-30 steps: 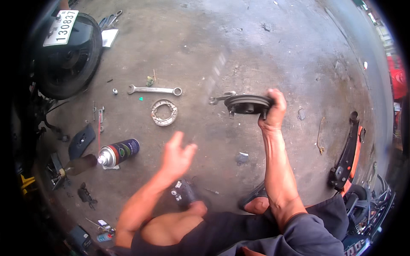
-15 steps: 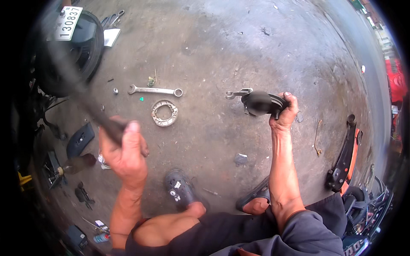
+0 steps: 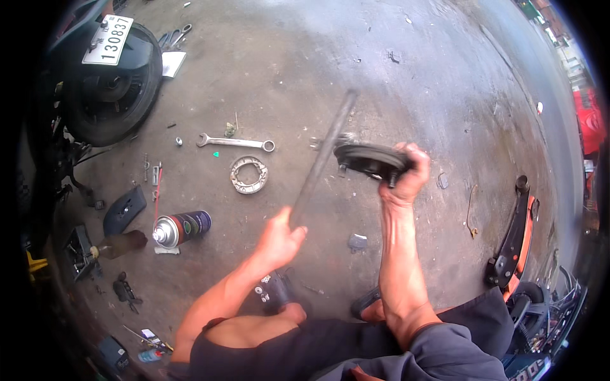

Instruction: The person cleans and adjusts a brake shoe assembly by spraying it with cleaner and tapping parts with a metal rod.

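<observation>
My left hand (image 3: 279, 240) is wrapped round one end of a long grey metal rod (image 3: 323, 159), which slants up and to the right. The rod's far part passes by the left end of a dark round brake backing plate (image 3: 372, 157); whether they touch I cannot tell. My right hand (image 3: 406, 174) grips that plate by its right side, holding it up off the floor, nearly edge-on and slightly blurred. On the concrete to the left lie a ring-shaped pair of brake shoes (image 3: 235, 176) and a combination wrench (image 3: 235, 142).
A spray can (image 3: 184, 230) lies at left, near a dark plastic panel (image 3: 124, 209). A motorcycle wheel (image 3: 146, 105) stands at the far left. On the right are a black-and-orange floor jack (image 3: 519, 244) and assorted parts. My shod feet are below my hands.
The rod has swung from the upper left over to the brake plate, my left hand moving right with it. My right hand has shifted slightly left and tilted the plate. The spray can is uncovered.
</observation>
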The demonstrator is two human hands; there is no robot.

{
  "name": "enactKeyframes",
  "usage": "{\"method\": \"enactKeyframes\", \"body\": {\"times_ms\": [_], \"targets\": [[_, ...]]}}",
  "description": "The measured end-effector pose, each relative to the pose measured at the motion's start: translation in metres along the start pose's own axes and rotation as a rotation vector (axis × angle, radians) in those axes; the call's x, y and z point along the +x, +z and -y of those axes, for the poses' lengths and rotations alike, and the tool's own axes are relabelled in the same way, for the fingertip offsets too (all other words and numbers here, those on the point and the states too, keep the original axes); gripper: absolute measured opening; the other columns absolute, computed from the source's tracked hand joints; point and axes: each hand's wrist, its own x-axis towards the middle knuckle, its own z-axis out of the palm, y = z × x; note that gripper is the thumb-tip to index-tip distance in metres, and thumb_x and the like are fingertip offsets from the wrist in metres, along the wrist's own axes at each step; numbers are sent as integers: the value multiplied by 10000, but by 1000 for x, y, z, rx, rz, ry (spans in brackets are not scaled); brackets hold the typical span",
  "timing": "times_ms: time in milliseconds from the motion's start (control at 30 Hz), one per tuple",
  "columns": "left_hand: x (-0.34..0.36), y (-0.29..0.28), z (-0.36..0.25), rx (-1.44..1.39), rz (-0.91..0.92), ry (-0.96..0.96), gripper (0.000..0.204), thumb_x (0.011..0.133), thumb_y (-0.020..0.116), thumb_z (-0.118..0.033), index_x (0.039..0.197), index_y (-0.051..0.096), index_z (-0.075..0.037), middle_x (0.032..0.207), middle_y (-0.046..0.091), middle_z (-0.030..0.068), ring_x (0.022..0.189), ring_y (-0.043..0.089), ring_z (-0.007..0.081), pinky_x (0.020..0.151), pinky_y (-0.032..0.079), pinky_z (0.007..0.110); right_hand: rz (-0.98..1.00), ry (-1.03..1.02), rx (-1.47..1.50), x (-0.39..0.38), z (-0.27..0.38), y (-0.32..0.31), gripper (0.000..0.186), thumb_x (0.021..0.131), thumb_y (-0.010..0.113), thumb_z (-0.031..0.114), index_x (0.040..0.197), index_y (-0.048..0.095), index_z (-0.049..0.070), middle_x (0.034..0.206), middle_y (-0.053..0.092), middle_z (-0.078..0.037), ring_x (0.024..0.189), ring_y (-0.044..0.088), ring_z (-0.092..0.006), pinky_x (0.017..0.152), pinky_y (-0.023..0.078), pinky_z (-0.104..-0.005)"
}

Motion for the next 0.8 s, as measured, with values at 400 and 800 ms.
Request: {"method": "enactKeyframes", "body": {"times_ms": [400,800], "targets": [[1,-6,-27,-39,177,-88,152,843,617,-104,886,539,19,670,534,58,642,473,72,529,410,283,63,-157,-254,-18,5,7,211,772,541,228,634,464,88,602,439,-57,607,462,-187,590,405,-324],[11,-19,-36,-168,90,-237,208,832,626,-82,950,522,55,607,510,-8,512,441,77,458,369,285,60,58,32,-3,-11,-10,231,760,542,235,606,450,89,604,454,-57,607,466,-192,610,401,-326]]}}
